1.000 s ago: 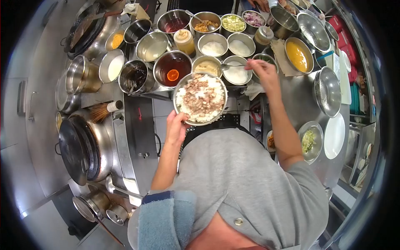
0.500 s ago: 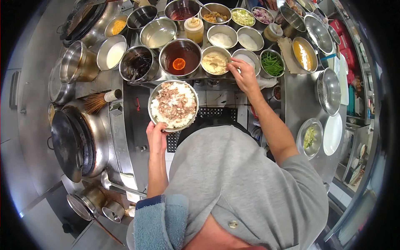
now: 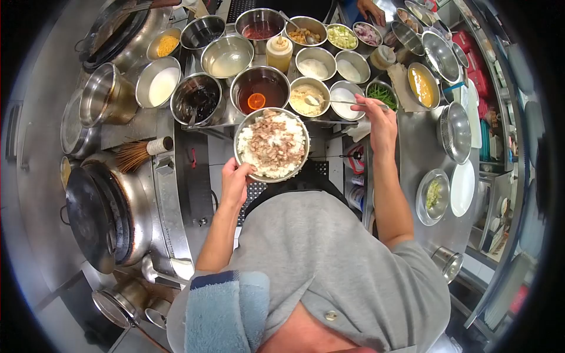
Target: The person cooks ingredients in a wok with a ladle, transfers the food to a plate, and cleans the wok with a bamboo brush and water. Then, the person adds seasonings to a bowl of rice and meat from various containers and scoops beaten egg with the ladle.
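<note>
A round steel bowl (image 3: 306, 152) of white rice and chopped brown meat is held up before the steel counter's (image 3: 220, 125) near edge — the left hand (image 3: 235, 181) grasps its rim. The right hand (image 3: 382, 120) grips a slender silver spoon (image 3: 344, 103) — tip over a steel tub (image 3: 311, 81) of cream-coloured food along that edge.

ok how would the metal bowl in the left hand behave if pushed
The metal bowl looks rigid, so it's unlikely to flex. Its heaped rice-like filling seems loose and could spill. The left hand holds one side only, so it might tip.
</note>
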{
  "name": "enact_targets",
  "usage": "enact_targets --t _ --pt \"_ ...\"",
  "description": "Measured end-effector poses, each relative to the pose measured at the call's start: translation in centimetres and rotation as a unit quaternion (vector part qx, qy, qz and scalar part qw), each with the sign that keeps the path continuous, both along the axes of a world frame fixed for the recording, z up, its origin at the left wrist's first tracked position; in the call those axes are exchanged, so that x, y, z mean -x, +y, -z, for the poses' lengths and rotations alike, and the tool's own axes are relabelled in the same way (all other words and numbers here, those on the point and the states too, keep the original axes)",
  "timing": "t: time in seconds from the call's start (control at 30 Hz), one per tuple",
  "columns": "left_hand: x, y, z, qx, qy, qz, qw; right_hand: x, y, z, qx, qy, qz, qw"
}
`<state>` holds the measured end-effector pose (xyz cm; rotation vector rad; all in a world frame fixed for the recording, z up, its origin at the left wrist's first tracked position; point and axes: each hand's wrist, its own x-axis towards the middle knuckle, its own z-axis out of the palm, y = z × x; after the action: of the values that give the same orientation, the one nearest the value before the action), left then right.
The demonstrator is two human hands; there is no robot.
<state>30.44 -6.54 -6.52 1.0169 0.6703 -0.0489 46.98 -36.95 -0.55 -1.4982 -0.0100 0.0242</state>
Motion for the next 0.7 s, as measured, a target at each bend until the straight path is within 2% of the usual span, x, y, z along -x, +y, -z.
enact_targets --t 0.23,0.3,0.37,0.43,0.47,0.57,0.63,0.7 --pt "-1.8 -2.9 -0.2 0.017 0.000 -0.006 1.000 -1.3 -1.5 0.3 -0.103 0.103 0.022 0.989" --pt "-1.6 -3.4 0.0 0.008 0.001 -0.010 1.000 -1.0 -1.8 -0.6 -0.113 0.090 0.001 0.990" --pt "-1.9 -4.0 0.1 0.003 -0.001 -0.010 1.000 -0.4 -1.9 -2.7 -0.142 0.053 -0.075 0.986" --pt "-2.0 -4.4 0.3 -0.003 -0.004 -0.016 1.000 0.0 -1.3 -4.1 0.057 -0.062 -0.086 0.993" --pt "-2.0 -4.6 0.2 -0.001 -0.004 -0.016 1.000 0.0 -1.2 -4.3 0.156 -0.121 -0.087 0.976" --pt "-1.4 -5.4 -0.5 0.008 0.009 -0.049 0.999 -4.8 -3.4 -1.4 0.255 -0.182 0.027 0.949" --pt "-1.4 -6.3 -2.4 0.016 0.012 -0.075 0.997 -8.3 -5.6 1.4 0.250 -0.097 0.050 0.962" --pt "-0.3 -5.9 -1.4 0.021 0.017 -0.063 0.998 -11.2 -7.0 3.7 0.369 -0.087 0.056 0.923"
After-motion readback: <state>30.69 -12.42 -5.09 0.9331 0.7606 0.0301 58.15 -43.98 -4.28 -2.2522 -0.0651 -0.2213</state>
